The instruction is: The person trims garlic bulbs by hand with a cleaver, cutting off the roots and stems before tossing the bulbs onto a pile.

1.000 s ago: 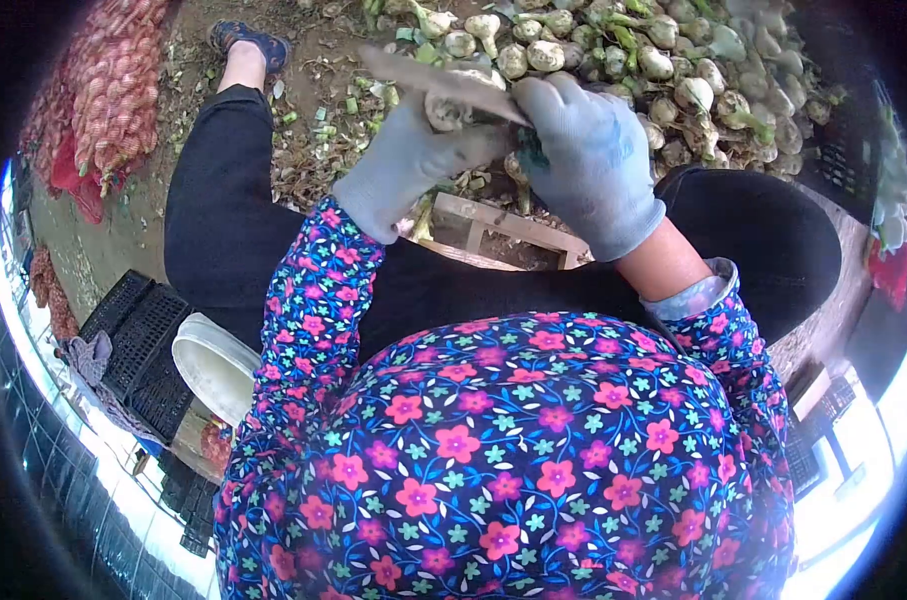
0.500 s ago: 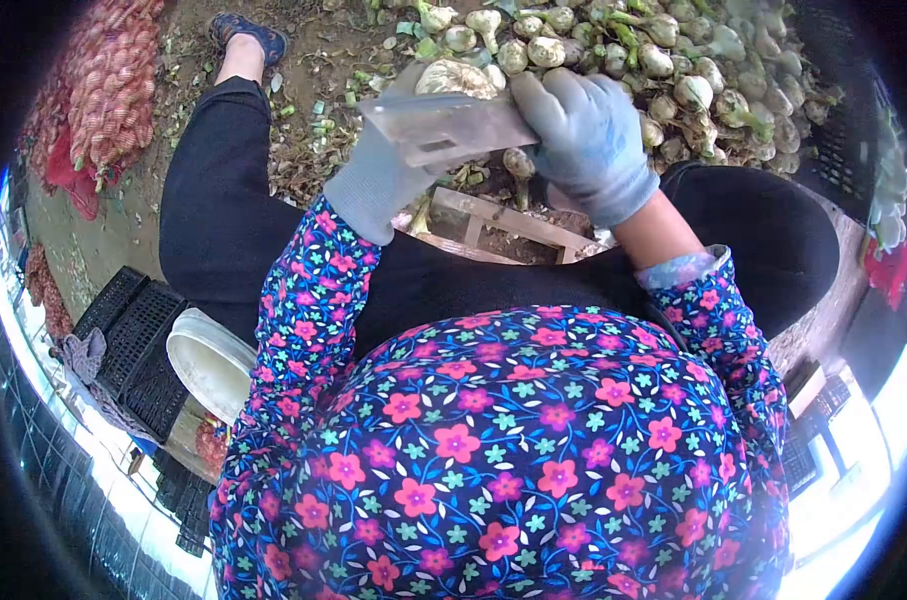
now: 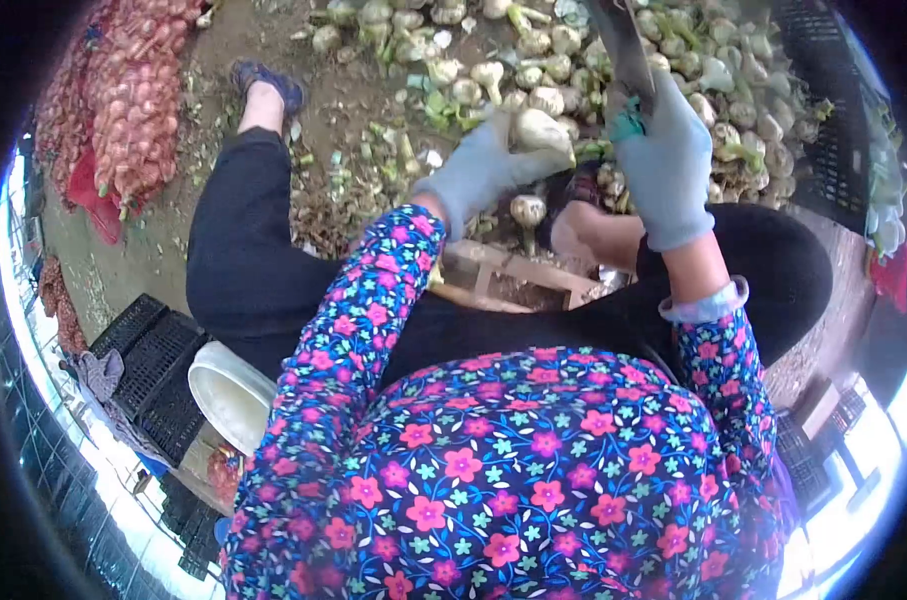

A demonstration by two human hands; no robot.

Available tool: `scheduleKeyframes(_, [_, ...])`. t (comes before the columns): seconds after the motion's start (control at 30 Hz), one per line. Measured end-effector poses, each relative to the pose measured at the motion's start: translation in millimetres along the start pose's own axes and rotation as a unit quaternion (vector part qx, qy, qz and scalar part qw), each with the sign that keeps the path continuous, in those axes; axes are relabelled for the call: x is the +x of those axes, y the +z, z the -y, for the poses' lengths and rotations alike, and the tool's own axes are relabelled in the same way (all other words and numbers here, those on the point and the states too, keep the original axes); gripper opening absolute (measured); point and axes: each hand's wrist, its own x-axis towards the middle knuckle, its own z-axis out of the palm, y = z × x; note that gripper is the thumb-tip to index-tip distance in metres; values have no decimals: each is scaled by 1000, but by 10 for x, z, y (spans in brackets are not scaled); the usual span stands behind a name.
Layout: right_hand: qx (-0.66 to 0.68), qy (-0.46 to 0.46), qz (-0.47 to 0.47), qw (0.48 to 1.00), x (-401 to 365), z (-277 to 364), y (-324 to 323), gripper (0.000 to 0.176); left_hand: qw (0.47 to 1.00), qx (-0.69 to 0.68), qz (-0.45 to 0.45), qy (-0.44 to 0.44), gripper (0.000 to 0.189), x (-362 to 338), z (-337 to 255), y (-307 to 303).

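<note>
My left hand (image 3: 481,172), in a pale grey-blue glove, is closed around a large whitish garlic bulb (image 3: 541,135). To its right, my gloved right hand (image 3: 666,168) grips a broad-bladed knife (image 3: 625,48) by its handle, where some teal material shows. The blade points up and away from me, its far end cut off by the top of the view. The knife and the held bulb are apart. Behind both hands lies a heap of garlic bulbs (image 3: 565,68), several with green stems. One more bulb (image 3: 527,209) sits upright just below my hands.
Net bags of bulbs (image 3: 143,95) stand at the far left. Black crates (image 3: 138,345) and a white basin (image 3: 231,395) are beside my left side. Between my legs is a wooden frame (image 3: 518,268). Another dark crate (image 3: 823,110) borders the heap at right.
My hands have moved apart. The knife has swung from lying across in front of the bulb to pointing up at the right. The view has shifted, showing more ground ahead.
</note>
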Motion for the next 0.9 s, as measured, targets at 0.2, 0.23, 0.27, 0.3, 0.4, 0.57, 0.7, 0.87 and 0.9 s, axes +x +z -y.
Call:
scheduleKeyframes(0.2, [110, 110, 52, 986, 63, 14, -165, 22, 945, 262, -190, -43, 49, 529, 122, -504])
scheduleKeyframes(0.23, [110, 64, 30, 991, 52, -51, -109, 21, 881, 428, -202, -6, 42, 670, 326, -683])
scheduleKeyframes(0.27, [110, 70, 35, 991, 61, -60, -93, 21, 883, 427, -196, -11, 42, 783, 382, -805])
scheduleKeyframes(0.3, [109, 66, 49, 991, 77, -30, -104, 21, 828, 536, -163, -31, 47, 886, 430, -898])
scheduleKeyframes(0.4, [118, 95, 96, 984, 104, 140, -193, 22, 738, 666, -57, -93, 59, 1009, 360, -1043])
scheduleKeyframes(0.57, [113, 118, 140, 977, 110, 118, -85, 22, 738, 667, -41, -96, 60, 1157, 423, -1199])
scheduleKeyframes(0.7, [136, 109, 120, 977, -9, 205, -130, 23, 913, 364, -185, -13, 72, 806, 322, -1256])
scheduleKeyframes(0.87, [17, -39, 83, 996, -89, 247, -75, 17, 983, 88, -157, -24, 79, 112, -484, -892])
scheduleKeyframes(0.9, [-1, -71, 92, 993, -61, 248, -59, 16, 987, 105, -124, -8, 73, -1, -586, -828])
